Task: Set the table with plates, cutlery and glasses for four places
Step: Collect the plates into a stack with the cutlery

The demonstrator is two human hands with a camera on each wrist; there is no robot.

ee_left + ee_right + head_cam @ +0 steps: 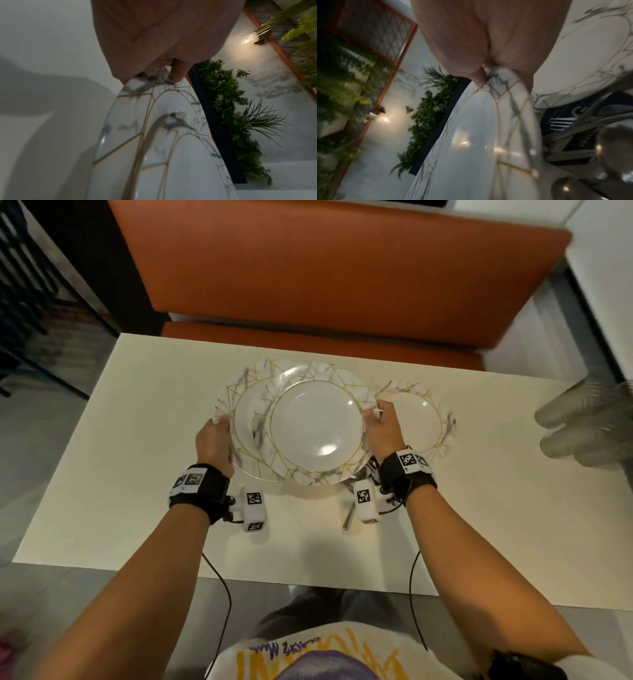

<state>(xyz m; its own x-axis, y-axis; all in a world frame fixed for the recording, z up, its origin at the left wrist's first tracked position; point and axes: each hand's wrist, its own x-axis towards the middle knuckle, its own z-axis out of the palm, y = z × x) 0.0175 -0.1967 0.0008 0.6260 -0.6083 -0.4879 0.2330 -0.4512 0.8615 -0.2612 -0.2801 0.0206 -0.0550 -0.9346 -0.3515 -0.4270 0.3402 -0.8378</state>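
Note:
Two white marble-pattern plates with gold lines overlap at the table's middle. My left hand [215,436] grips the near-left rim of the left plate [245,409], thumb on top. In the left wrist view the thumb [178,73] presses that plate's rim [130,121]. My right hand [381,422] grips the right rim of the upper plate [317,426], which lies over the left one; the right wrist view shows this plate [471,135] too. A third plate [419,419] rests on the table [120,474] to the right. Cutlery [349,517] lies under my right wrist.
Several clear glasses [589,426] stand blurred at the table's right end. An orange bench [325,285] runs along the far side. In the right wrist view forks [561,121] and spoons [616,148] lie on a dark printed mat beside the third plate [590,54].

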